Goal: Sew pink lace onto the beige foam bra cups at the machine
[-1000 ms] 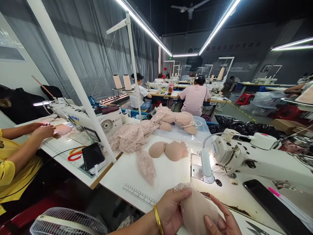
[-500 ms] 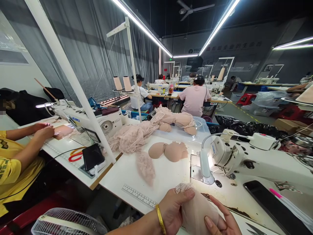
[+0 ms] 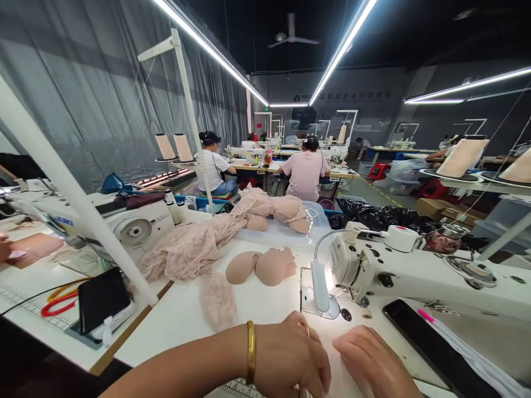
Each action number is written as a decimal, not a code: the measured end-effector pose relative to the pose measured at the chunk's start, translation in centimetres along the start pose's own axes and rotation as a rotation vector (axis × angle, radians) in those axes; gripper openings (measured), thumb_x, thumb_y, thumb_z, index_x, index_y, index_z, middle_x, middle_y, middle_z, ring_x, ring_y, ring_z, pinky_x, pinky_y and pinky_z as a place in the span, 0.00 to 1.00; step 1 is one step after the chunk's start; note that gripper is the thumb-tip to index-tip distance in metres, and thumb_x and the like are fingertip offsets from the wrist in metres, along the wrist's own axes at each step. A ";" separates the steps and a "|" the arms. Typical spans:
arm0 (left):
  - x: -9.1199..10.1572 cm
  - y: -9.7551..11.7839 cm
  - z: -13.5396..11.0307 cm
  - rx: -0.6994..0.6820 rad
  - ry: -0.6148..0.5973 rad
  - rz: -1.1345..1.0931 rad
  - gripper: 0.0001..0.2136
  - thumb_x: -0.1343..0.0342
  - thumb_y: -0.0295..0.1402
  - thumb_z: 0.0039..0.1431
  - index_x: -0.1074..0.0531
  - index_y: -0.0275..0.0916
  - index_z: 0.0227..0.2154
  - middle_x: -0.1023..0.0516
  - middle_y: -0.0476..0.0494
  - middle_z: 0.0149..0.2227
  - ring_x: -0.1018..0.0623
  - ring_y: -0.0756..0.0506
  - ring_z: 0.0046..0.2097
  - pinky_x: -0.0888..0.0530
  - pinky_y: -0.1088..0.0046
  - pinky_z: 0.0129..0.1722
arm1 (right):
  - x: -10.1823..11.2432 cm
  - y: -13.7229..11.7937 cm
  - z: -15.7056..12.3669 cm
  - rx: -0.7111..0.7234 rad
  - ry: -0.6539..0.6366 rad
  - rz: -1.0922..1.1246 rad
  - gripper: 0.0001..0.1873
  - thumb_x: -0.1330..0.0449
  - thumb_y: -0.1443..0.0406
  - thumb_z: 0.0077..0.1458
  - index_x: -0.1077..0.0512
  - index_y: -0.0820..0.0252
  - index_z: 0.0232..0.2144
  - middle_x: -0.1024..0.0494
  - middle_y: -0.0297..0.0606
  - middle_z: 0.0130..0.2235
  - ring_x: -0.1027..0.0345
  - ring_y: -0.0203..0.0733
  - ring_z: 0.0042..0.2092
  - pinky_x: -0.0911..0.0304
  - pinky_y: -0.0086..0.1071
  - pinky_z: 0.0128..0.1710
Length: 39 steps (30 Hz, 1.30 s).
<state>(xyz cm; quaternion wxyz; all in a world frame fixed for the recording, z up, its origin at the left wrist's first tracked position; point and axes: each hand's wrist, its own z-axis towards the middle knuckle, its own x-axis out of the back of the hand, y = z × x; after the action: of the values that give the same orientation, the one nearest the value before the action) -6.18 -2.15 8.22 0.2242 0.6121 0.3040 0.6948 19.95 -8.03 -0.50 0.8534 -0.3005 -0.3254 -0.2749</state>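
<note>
Pale cloth shows between the two hands, at the near side of the white worktop, near the sewing machine. The left hand (the one with the gold bracelet) has bent fingers, and the right hand curves beside it. I cannot tell if either one is gripping the cloth. Two tan cups lie farther back.
</note>
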 end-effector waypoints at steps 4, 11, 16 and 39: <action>1.0 -3.0 2.9 0.098 -0.159 0.423 0.01 0.35 0.29 0.55 0.18 0.40 0.31 0.17 0.44 0.52 0.21 0.36 0.49 0.38 0.45 0.55 | -0.1 2.7 2.8 0.172 -0.175 -0.129 0.17 0.51 0.72 0.71 0.25 0.52 0.39 0.20 0.35 0.37 0.28 0.43 0.37 0.34 0.33 0.34; 1.6 -4.6 3.4 0.105 -0.182 0.391 0.05 0.35 0.35 0.59 0.16 0.41 0.35 0.18 0.45 0.53 0.21 0.36 0.49 0.38 0.47 0.52 | -0.3 4.7 1.6 0.173 -0.168 -0.133 0.19 0.51 0.74 0.70 0.25 0.53 0.52 0.15 0.39 0.47 0.22 0.42 0.45 0.29 0.30 0.38; 1.2 -5.6 3.4 0.028 -0.097 0.365 0.05 0.33 0.35 0.55 0.16 0.41 0.33 0.17 0.42 0.51 0.21 0.35 0.50 0.38 0.52 0.50 | 0.3 5.9 1.3 0.156 -0.210 -0.240 0.18 0.44 0.71 0.66 0.23 0.51 0.53 0.14 0.36 0.51 0.19 0.45 0.46 0.23 0.33 0.42; 0.8 -7.7 3.6 -0.042 0.053 0.331 0.04 0.34 0.35 0.55 0.18 0.41 0.28 0.16 0.44 0.48 0.21 0.38 0.48 0.41 0.58 0.47 | -0.3 7.6 -0.1 0.025 -0.225 -0.260 0.25 0.44 0.68 0.65 0.23 0.42 0.60 0.15 0.36 0.54 0.16 0.47 0.47 0.19 0.33 0.39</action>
<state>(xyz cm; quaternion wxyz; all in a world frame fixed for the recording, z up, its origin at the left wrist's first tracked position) -3.19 4.40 3.67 0.1113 0.6303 0.1904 0.7444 24.81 -2.98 -3.35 0.7723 -0.2741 -0.4585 -0.3437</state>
